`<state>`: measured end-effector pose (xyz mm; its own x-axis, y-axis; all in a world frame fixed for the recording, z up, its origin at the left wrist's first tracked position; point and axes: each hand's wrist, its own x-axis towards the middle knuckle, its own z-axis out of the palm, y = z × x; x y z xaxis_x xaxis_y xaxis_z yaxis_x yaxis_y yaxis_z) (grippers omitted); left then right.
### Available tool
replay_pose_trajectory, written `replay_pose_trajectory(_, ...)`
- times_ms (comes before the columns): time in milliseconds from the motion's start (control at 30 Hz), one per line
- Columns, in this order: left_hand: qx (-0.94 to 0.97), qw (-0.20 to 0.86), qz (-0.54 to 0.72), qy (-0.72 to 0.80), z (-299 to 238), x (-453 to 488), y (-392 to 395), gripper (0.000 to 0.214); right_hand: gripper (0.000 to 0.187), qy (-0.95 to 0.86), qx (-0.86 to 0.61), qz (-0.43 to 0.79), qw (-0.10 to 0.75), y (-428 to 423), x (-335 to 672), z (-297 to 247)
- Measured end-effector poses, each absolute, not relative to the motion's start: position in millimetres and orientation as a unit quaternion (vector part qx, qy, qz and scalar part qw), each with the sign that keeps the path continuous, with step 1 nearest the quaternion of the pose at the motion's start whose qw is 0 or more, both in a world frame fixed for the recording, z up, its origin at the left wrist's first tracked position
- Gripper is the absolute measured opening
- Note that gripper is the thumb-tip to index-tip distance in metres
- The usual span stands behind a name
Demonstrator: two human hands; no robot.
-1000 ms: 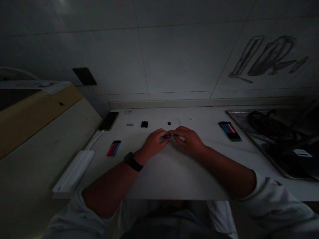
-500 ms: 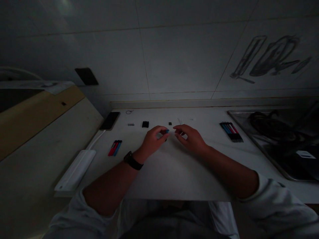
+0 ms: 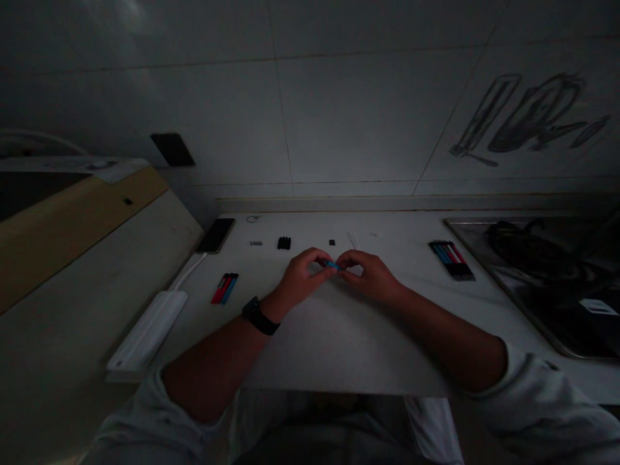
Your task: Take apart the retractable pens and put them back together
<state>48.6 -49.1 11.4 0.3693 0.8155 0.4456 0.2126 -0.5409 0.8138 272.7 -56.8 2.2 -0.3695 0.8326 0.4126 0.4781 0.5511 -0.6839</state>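
Observation:
A small blue tube-like piece (image 3: pixel 332 264) is pinched between both hands above the middle of the counter. My left hand (image 3: pixel 310 268), with a black watch on the wrist, closes thumb and forefinger on its left end. On its right end, the thumb and fingers of my right hand (image 3: pixel 364 271) are also closed. Fingertips hide much of the piece. Just behind the hands lie a small dark square (image 3: pixel 332 242) and several thin white rods (image 3: pixel 353 239). Farther left are a cluster of black pieces (image 3: pixel 284 243) and some small coil-like parts (image 3: pixel 256 243).
Red and blue pen-like pieces (image 3: pixel 225 289) lie at the left, near a phone (image 3: pixel 216 235) and a white power strip (image 3: pixel 148 332). A dark holder with coloured sticks (image 3: pixel 452 260) lies at the right, beside a metal-rimmed sink or tray (image 3: pixel 501 284). A tiled wall stands behind.
My right hand has moved left to meet my left hand and now grips the blue piece too. More of the blue piece shows between the fingertips.

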Motion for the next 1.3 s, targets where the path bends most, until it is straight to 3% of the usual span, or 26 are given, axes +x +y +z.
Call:
replay_pose_trajectory(167,0.713,0.341,0.498,0.357,22.6,41.2,-45.0,0.026,0.01,-0.813,-0.416,0.194,0.359,-52.9,286.6,14.8)
replay_pose_trajectory(267,0.668,0.332,0.534,0.397,32.8,26.7,-33.3,0.029,0.012,-0.851,-0.398,0.168,0.3,-53.3,294.2,22.0)
replay_pose_trajectory(400,0.662,0.169,0.561,0.468,37.5,-13.8,-2.1,0.022,0.016,-0.896,-0.376,0.147,0.188,-59.6,295.6,26.1)
replay_pose_trajectory(467,0.678,0.042,0.517,0.521,33.2,-38.7,14.5,0.021,0.016,-0.908,-0.369,0.145,0.139,-63.7,293.4,26.5)
replay_pose_trajectory(533,0.683,-0.033,0.436,0.585,24.9,-60.7,27.3,0.033,0.017,-0.915,-0.362,0.148,0.102,-67.3,290.6,27.3)
replay_pose_trajectory(633,0.677,-0.07,0.317,0.661,9.5,-80.2,36.8,0.043,0.016,-0.919,-0.356,0.159,0.054,-71.4,287.0,30.3)
replay_pose_trajectory(733,0.682,-0.082,0.242,0.685,-2.9,-84.2,38.7,0.038,0.012,-0.922,-0.347,0.171,0.021,-73.8,284.4,33.9)
replay_pose_trajectory(933,0.691,-0.08,0.205,0.688,-11.9,-81.0,39.3,0.024,0.007,-0.922,-0.346,0.173,0.019,-75.0,283.6,36.0)
replay_pose_trajectory(1033,0.697,-0.068,0.222,0.679,-13.1,-81.3,40.8,0.016,0.014,-0.924,-0.338,0.173,0.039,-73.1,285.1,36.2)
replay_pose_trajectory(1300,0.7,-0.009,0.399,0.592,-5.6,-73.9,51.7,0.011,0.028,-0.92,-0.34,0.155,0.116,-63.8,289.6,26.4)
